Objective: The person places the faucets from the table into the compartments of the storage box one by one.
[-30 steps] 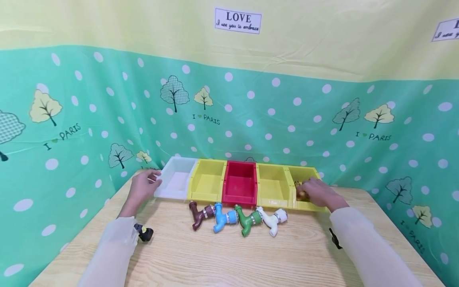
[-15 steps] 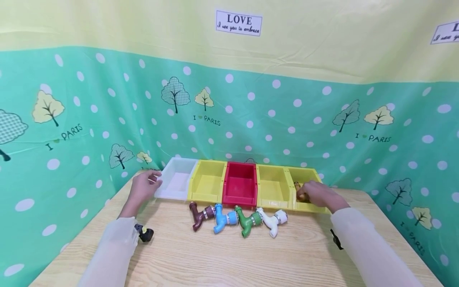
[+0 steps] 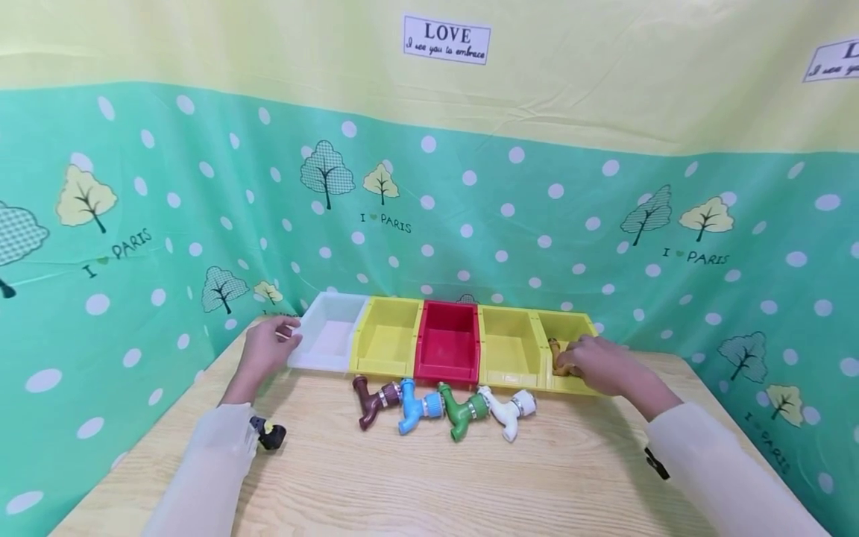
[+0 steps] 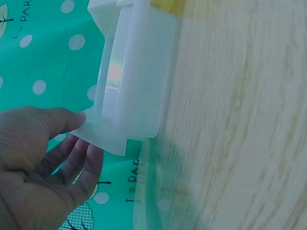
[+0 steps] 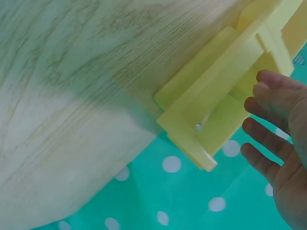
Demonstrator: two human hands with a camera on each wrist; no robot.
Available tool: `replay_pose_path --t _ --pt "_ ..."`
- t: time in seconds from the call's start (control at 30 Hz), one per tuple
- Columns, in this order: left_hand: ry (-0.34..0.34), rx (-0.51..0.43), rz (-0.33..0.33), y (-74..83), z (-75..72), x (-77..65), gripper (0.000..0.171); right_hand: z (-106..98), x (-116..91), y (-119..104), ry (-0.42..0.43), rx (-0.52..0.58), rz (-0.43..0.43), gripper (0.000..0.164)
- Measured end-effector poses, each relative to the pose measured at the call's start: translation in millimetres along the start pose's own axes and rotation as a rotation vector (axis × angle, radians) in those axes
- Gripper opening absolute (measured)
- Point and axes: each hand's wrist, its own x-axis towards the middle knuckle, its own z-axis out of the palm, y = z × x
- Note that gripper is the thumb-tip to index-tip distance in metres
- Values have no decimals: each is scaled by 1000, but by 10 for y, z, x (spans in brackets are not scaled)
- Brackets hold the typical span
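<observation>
At the left end of the bin row, my left hand (image 3: 266, 347) pinches the side rim of a translucent white bin (image 4: 144, 76), thumb above and fingers below. My right hand (image 3: 604, 364) is over the rightmost yellow bin (image 3: 569, 325). An amber-brown tap (image 3: 555, 356) lies in that bin beside the fingertips, partly hidden by the hand. In the right wrist view the fingers (image 5: 261, 132) are loosely extended with nothing between them. In front of the row lie a dark brown tap (image 3: 367, 403), a blue tap (image 3: 414, 409), a green tap (image 3: 463, 412) and a white tap (image 3: 508, 412).
Between the end bins stand a yellow bin (image 3: 387, 335), a red bin (image 3: 448, 339) and another yellow bin (image 3: 511, 343), side by side. The row stands near the back of a wooden table (image 3: 429, 485). A green and yellow curtain (image 3: 429, 246) hangs behind and at both sides.
My right hand has drawn slightly away from the amber-brown tap, and more of the tap shows in the bin. The right forearm has shifted right. My left hand stays in place.
</observation>
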Motion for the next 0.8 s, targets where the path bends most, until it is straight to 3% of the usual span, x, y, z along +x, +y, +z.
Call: replay_pose_path --t 0.3,0.53,0.8 --pt "2 6 5 2 -22 -2 28 -27 -45 -210 41 -130 -128 13" --pt "-4 3 10 -19 -10 -14 27 117 -106 -453 96 -280 -231 21" --pt "-2 -2 11 -32 -7 -7 27 215 -113 -653 184 -370 -252 25"
